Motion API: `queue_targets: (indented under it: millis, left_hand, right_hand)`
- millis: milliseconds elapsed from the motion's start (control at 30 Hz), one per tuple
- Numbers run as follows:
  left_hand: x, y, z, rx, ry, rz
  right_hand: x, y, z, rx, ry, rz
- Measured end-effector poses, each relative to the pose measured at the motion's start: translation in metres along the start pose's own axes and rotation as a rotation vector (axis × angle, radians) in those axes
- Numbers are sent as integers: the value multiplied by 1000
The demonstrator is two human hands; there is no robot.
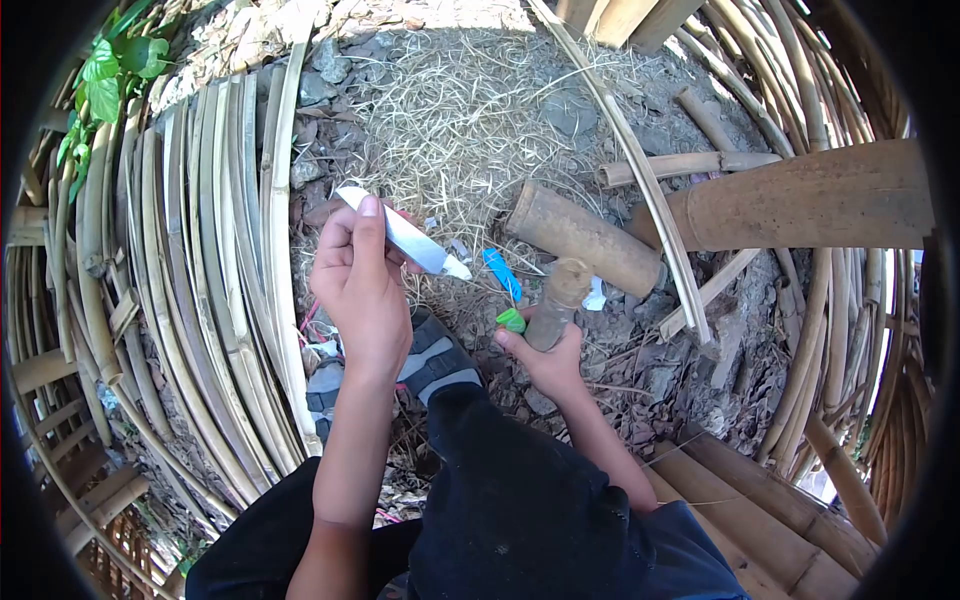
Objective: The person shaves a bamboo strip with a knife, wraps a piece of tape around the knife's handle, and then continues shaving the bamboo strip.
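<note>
My left hand [365, 270] is raised and closed, with the thumb pressing on a flat white and silvery strip [405, 238]. A ragged white tip sticks out at the strip's lower right end. Lower down, my right hand [550, 362] is wrapped round a short brown cylindrical piece [558, 297], which looks like wood or bamboo and points upward. By the right thumb is a small bright green object [512, 320], whose kind I cannot make out. A blue object [502, 274] lies on the ground between the hands.
Long split bamboo strips [225, 270] are lined up at the left. A cut bamboo section [585, 238] lies ahead right, near a thick bamboo pole [800, 200]. A leaning bamboo slat [640, 160] crosses the right side. Dry straw [460, 120] and stones cover the ground.
</note>
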State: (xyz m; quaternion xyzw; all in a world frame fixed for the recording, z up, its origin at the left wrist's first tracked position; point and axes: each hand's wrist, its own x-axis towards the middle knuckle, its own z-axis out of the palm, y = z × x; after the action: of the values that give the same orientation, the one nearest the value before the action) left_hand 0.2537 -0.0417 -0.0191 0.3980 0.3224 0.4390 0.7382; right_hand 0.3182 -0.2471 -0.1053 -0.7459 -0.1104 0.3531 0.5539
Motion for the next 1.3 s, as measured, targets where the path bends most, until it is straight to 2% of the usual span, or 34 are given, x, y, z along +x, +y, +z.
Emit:
queue_targets:
  millis: [33, 100, 133, 167, 233, 267, 333, 433, 567, 633, 867, 933, 967, 1033, 1067, 1133, 1233, 1300]
  left_hand:
    - [-1, 0, 1, -21, -2, 1]
    - [-4, 2, 0, 48, 3, -3]
    - [-5, 4, -1, 125, 1, -11]
    - [-5, 6, 0, 126, 3, -8]
    - [-7, 7, 3, 225, 38, -1]
    - [-9, 7, 5, 225, 36, -4]
    - [-12, 8, 8, 282, 41, 32]
    - [-17, 7, 10, 292, 4, 105]
    - [-21, 10, 12, 288, 12, 162]
    - [-22, 13, 14, 323, 12, 197]
    - [-22, 13, 10, 310, 3, 203]
    - [-24, 13, 12, 323, 6, 188]
    - [-25, 13, 13, 323, 4, 187]
    - [-27, 13, 15, 335, 29, 147]
    - [-27, 12, 14, 335, 31, 146]
    - [-27, 12, 13, 361, 30, 120]
    - [-28, 13, 14, 345, 24, 131]
    - [-29, 16, 15, 380, 38, 149]
  right_hand:
    - [6, 20, -1, -4, -2, -3]
    - [17, 51, -3, -652, -9, -295]
    - [14, 62, -2, -779, 30, -266]
    - [14, 57, 3, -777, 28, -268]
    - [10, 34, 14, -93, 153, -84]
    - [8, 14, 16, -93, 156, -82]
    - [4, -41, 18, 326, 29, -156]
    - [-2, -102, 27, 441, -27, -235]
    - [0, -113, 31, 371, -17, -176]
    - [-2, -115, 32, 525, -11, -128]
    - [-6, -109, 37, 525, -13, -121]
    - [-5, -110, 42, 384, 78, -338]
    - [-4, -109, 42, 385, 80, -337]
    - [-1, -104, 40, 124, 106, -597]
    - [1, -99, 38, 123, 105, -596]
    - [5, -90, 33, -116, 73, -715]
    - [12, -90, 33, -104, 49, -831]
    - [13, -91, 34, -99, 30, -831]
